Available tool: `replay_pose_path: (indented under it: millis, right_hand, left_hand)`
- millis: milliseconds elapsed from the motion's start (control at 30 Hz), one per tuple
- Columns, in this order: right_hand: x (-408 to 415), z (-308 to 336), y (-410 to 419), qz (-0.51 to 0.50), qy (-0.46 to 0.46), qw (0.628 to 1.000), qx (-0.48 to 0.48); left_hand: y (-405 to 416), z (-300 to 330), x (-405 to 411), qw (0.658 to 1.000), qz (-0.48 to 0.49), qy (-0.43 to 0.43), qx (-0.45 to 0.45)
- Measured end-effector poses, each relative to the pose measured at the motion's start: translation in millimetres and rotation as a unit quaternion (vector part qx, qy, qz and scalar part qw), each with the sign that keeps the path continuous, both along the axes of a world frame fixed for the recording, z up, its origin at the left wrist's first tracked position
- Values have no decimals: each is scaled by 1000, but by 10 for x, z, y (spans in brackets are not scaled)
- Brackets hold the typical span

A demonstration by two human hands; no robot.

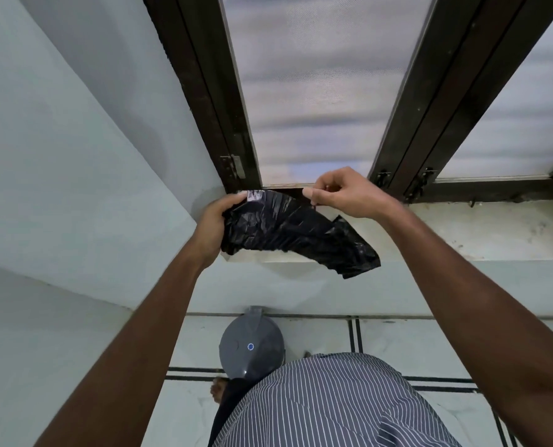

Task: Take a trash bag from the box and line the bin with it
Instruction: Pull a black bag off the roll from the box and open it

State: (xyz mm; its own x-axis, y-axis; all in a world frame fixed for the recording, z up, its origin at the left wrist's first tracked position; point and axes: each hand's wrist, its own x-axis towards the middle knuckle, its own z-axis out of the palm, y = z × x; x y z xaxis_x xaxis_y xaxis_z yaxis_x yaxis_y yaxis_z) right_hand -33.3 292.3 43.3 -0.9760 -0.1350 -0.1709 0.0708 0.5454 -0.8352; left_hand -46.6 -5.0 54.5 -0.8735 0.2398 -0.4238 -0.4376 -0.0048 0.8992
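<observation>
Two bare forearms with no sleeves reaching the wrists, left hand (pixel 215 221) and right hand (pixel 339 196) without rings, watch or gloves, dark grey-blue shirt (pixel 326 404) with thin white vertical pinstripes, dark trousers (pixel 228 401) below it, one bare foot (pixel 217 390) on the floor

trash bag (pixel 288 230): glossy crinkled black plastic | bin lid (pixel 251 345): smooth grey plastic | shirt (pixel 326 404): striped cloth

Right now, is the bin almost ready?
Not yet. Done: a black bag is out, though no box shows. In hand: the left hand grips one end and the right hand pinches its top edge, bag folded. Left: open it, lift the bin lid, which is shut, and line it.
</observation>
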Motion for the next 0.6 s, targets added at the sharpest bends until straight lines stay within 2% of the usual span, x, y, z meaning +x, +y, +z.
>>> replay_pose_path:
  millis: [133, 267, 367, 433, 500, 600]
  right_hand:
    - [1, 41, -222, 6, -11, 998, -57]
    - [8, 14, -429, 41, 24, 999, -18]
    - [-10, 15, -403, 21, 31, 998, -40]
    - [14, 42, -315, -3, 22, 997, -79]
    - [35, 68, -186, -18, 14, 996, -91]
    - [42, 63, -19, -27, 17, 999, -31]
  left_hand:
    - [95, 10, 25, 998, -30, 58, -12]
    - [146, 79, 46, 996, -57, 74, 12]
    - [132, 111, 47, 996, -62, 68, 5]
    - [116, 136, 53, 996, -30, 71, -44]
    - [75, 92, 8, 986, -14, 124, -113]
    - [19, 5, -52, 964, -34, 206, -165]
